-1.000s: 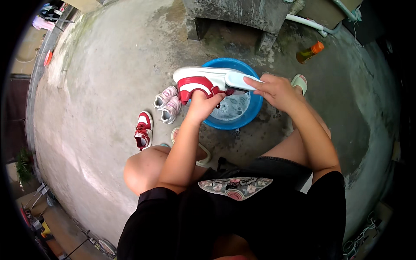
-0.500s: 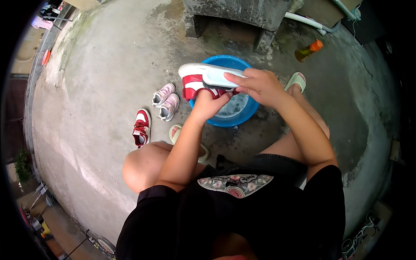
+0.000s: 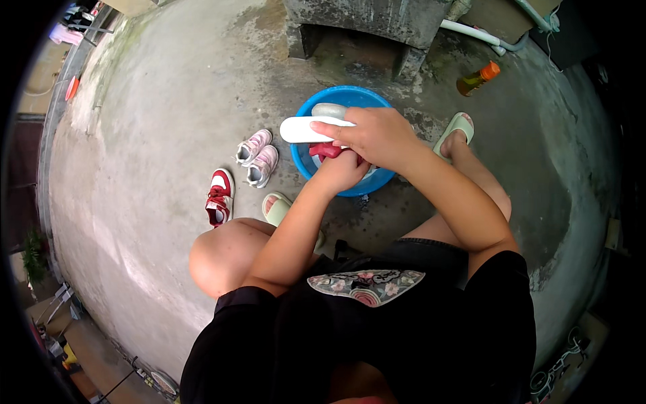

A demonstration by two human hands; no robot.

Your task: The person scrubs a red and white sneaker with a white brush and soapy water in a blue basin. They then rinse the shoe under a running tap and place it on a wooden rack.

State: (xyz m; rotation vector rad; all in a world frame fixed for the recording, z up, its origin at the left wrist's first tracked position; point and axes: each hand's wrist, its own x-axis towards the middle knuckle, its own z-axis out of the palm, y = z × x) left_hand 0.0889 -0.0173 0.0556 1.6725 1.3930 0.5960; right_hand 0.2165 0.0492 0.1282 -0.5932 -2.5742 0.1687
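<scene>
Above a blue basin (image 3: 350, 89), my left hand (image 3: 342, 174) grips a red-and-white sneaker (image 3: 324, 149) by its heel or opening, its fingers partly hidden by the shoe. The sole end of the sneaker shows pale behind the brush. My right hand (image 3: 383, 137) is closed around a white scrub brush (image 3: 296, 130), thumb lying along its smooth back. The brush covers much of the sneaker; its bristles are out of sight, so I cannot tell where they touch.
Another red-and-white sneaker (image 3: 220, 195) stands left of the basin, close to a pair of pink-and-white shoes (image 3: 259, 158). A stone block (image 3: 367, 23) stands beyond the basin. An orange-capped bottle (image 3: 478, 79) and a white pipe (image 3: 468, 30) are at the far right.
The sneaker has tipped and come lower over the basin, its red side now mostly hidden. The brush has shifted left, and its broad white back now faces up.
</scene>
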